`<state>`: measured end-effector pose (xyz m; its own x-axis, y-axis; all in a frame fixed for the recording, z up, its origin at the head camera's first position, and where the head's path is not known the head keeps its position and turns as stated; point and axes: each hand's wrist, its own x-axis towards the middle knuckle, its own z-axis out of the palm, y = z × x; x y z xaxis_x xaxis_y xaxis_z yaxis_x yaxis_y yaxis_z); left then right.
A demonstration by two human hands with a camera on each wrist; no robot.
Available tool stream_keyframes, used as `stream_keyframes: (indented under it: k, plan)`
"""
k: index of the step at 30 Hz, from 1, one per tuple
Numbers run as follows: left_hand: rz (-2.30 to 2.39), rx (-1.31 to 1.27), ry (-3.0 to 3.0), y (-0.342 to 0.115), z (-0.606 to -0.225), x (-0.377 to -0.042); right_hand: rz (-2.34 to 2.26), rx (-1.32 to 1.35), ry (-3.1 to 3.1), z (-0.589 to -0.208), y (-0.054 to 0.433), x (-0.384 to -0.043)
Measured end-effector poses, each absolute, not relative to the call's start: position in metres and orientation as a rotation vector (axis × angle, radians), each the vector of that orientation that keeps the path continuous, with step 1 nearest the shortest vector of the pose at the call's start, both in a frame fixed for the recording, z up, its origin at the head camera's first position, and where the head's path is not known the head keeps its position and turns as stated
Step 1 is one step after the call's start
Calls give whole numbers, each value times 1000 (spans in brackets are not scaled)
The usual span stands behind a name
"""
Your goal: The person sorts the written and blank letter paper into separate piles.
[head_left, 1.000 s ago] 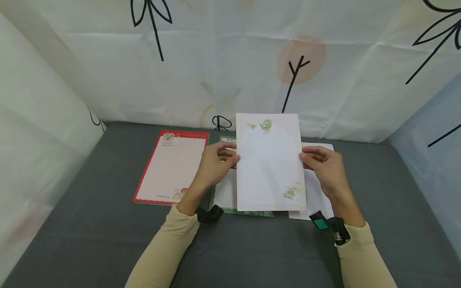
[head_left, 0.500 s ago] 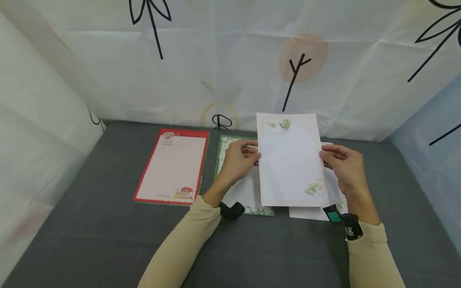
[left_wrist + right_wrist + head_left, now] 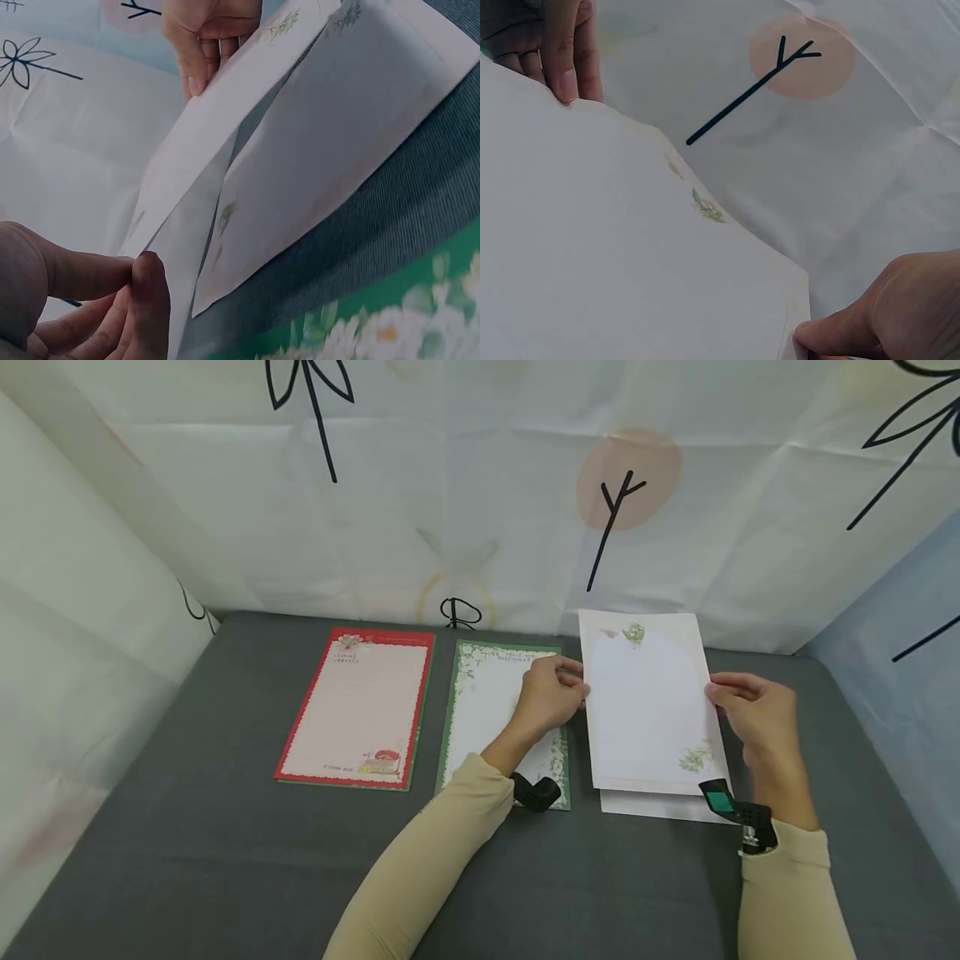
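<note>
Both hands hold up a white sheet of stationery paper [image 3: 648,702] with small green plant prints at top and lower right. My left hand [image 3: 550,693] pinches its left edge, and my right hand [image 3: 759,710] pinches the right edge. Beneath it on the table lies a matching sheet [image 3: 337,127]; the left wrist view shows a gap between the two. From the right wrist view, the held sheet [image 3: 615,225] bows slightly between thumb and fingers of each hand.
Left of the held paper lies a green-bordered floral sheet [image 3: 487,710], partly covered by the left forearm. Farther left is a red-bordered sheet [image 3: 360,710] with green showing under its edge. A white printed cloth [image 3: 450,485] hangs behind the grey table [image 3: 225,860].
Both hands have carried the held sheet to the right, from over the green-bordered sheet to over the matching white one. It now sits slightly lower in view than half a second ago.
</note>
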<state>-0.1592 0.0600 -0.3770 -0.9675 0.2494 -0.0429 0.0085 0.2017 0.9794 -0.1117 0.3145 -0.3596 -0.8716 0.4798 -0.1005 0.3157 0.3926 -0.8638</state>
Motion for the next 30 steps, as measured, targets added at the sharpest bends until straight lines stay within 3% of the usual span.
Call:
stream_keyframes:
  k: [30]
  plan:
    - [1447, 224, 2654, 104, -396, -149, 1232, -900, -2727, -374, 336, -108]
